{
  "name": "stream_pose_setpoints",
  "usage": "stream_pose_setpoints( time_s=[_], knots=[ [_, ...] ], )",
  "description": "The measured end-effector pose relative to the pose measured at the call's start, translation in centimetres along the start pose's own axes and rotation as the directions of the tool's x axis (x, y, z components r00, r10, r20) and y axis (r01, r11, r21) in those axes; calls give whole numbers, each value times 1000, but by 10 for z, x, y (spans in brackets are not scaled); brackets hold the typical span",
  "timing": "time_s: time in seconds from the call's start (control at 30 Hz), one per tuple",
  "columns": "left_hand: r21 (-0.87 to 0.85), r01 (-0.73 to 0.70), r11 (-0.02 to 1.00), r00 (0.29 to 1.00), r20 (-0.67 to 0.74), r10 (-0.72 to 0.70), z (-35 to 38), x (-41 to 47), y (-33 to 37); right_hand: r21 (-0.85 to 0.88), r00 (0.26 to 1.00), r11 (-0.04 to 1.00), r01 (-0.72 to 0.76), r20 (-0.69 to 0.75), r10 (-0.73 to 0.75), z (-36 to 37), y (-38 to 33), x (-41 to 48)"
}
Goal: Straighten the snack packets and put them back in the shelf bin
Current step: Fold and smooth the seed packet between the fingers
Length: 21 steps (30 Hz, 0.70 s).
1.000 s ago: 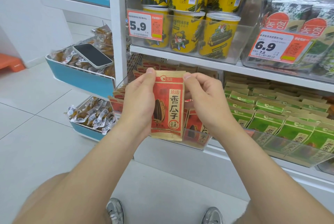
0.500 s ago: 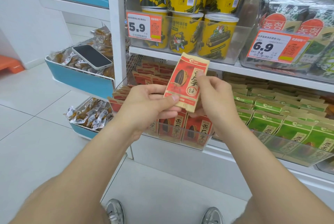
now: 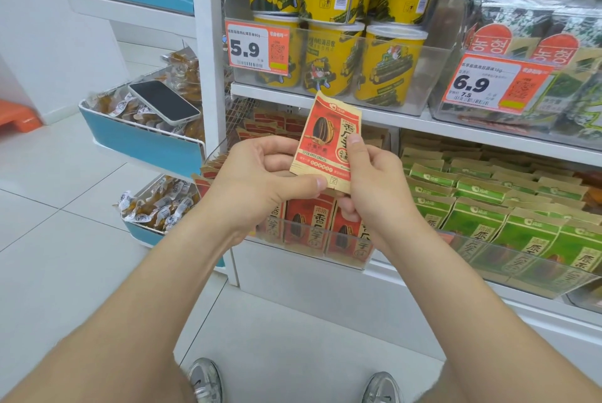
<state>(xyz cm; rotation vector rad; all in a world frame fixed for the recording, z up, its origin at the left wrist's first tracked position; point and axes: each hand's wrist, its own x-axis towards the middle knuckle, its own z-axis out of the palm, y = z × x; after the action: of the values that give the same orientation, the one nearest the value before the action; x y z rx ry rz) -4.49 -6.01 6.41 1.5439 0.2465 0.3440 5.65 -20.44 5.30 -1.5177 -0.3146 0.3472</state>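
Gripping red packet (image 3: pixel 323 139) | left hand (image 3: pixel 257 176): bottom edge | right hand (image 3: pixel 374 184): right edge (tilted, above shelf bin (image 3: pixel 303 248))

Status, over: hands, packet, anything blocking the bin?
Left hand and right hand both pinch red packet, tilted, held above shelf bin. Not yet binned. Nothing between packet and bin.

My only view rides on the head, wide-angle, facing forward and down: left hand (image 3: pixel 257 181) and right hand (image 3: pixel 378 187) close below, shelf (image 3: pixel 423 124) just ahead.
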Motion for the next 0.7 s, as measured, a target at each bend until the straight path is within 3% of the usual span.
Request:
stream_pose_setpoints(
  time_s=[0.1, 0.17, 0.23, 0.3, 0.4, 0.47, 0.53, 0.6, 0.7],
  knots=[
    [41, 19, 999, 1000, -22, -18, 0, 0, -1, -13, 998, 998, 63, -30, -64, 2, -1, 0],
    [120, 30, 992, 999, -49, -24, 1, 0, -3, -196, 966, 953, 232, -68, -250, 0, -2, 0],
    [241, -16, 970, 995, -97, 40, 3, 1, -4, -471, 881, 787, 399, -41, -471, -4, 1, 0],
    [228, -74, 971, 992, -81, 94, 6, 2, -5, -628, 812, 614, 479, 52, -581, -4, 3, -4],
    [76, -65, 995, 998, 0, 65, 10, 3, -8, -671, 761, 453, 587, 268, -590, 3, 4, -17],
    [-5, -44, 999, 999, -27, 44, 16, 3, -10, -668, 736, 388, 635, 372, -565, 8, 2, -25],
    [-178, 7, 984, 996, -81, -22, 20, 3, -8, -622, 707, 406, 669, 366, -605, 10, 0, -29],
    [-295, 50, 954, 995, -72, -74, 20, 2, -5, -579, 695, 474, 663, 240, -678, 11, 1, -26],
    [-249, 54, 967, 994, -79, -76, 17, -2, -1, -601, 755, 608, 519, -11, -656, 8, 0, -16]
  ],
)
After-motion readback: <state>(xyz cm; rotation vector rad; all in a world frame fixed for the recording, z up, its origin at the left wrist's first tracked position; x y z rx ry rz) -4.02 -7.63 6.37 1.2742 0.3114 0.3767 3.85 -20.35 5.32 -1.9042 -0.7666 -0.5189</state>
